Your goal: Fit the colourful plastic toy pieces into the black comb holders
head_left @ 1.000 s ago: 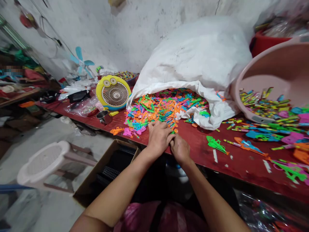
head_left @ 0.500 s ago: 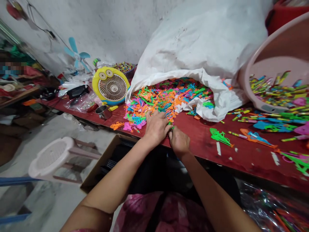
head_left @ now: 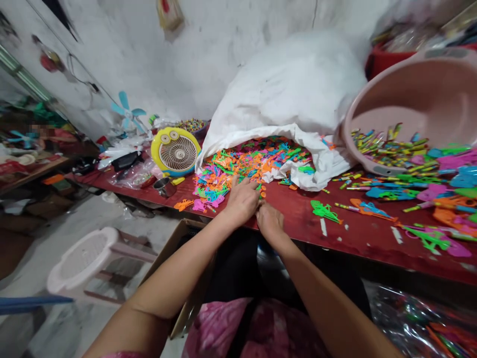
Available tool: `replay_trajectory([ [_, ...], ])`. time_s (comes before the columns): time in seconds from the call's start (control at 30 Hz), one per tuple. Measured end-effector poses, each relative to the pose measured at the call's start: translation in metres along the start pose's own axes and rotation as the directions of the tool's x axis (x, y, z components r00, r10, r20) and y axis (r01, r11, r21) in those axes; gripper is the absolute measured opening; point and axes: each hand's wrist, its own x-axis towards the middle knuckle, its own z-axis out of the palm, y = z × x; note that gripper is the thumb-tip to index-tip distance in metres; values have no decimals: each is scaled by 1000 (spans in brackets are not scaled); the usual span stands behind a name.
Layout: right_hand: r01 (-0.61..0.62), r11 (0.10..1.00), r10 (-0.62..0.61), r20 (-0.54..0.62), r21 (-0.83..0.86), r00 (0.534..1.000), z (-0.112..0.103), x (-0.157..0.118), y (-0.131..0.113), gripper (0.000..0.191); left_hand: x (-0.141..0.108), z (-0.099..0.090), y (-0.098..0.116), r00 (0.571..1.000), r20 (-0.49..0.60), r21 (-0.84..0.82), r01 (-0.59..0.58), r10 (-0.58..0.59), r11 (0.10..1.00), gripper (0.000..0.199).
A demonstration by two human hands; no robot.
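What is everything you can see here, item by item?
Table: one, red, across the view.
White sack: one, white, on the table against the wall.
Plastic pieces: many, multicoloured, spilling from the sack.
Basin: one, pink, tilted at right, holding coloured pieces.
Desk fan: one, yellow, left of the sack.
Steel cup: one, silver, beside the fan.
Stool: one, white, on the floor at left.
Cardboard box: one, brown, below the table edge.
Left hand: one, on the pieces.
Right hand: one, beside it at the table edge.

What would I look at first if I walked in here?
Your eye would jump to the big heap of bright plastic toy pieces spilling from a white sack onto the red table, where the left hand and right hand reach its edge. Then you'd spot the yellow fan with cartoon eyes on the left and the tilted pink basin on the right.
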Motion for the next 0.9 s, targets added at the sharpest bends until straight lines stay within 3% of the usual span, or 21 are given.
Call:
replay_trajectory([
  [0.13, 79, 995, -78, -23, 63, 997, -3, -2, 11, 28, -10, -11, -3, 999, 44, 42, 6, -8, 999, 27],
  [0.37, 146, 978, -145, -15, 150, 989, -6, -3, 34, 23, -26, -34, -5, 992, -69, -96, 100, -107, 990, 32],
  [0.47, 154, 979, -149, -53, 134, 987, -6, -4, 28, 25, -19, -34, -3, 997, -54, -71, 55, -59, 996, 27],
  [0.6, 108, 990, -100, -96, 85, 990, -4, -1, 14, 33, -4, -31, 0, 998, 46, 2, 32, -32, 999, 20],
  [0.73, 79, 996, -75, -88, 47, 993, 0, 3, 7, 33, 6, -29, 0, 994, 110, 13, 2, -4, 1000, 23],
  [0.9, 29, 1000, -28, -51, 9, 998, 10, 8, 6, 38, 13, -25, -5, 992, 109, -6, -62, 62, 998, 21],
])
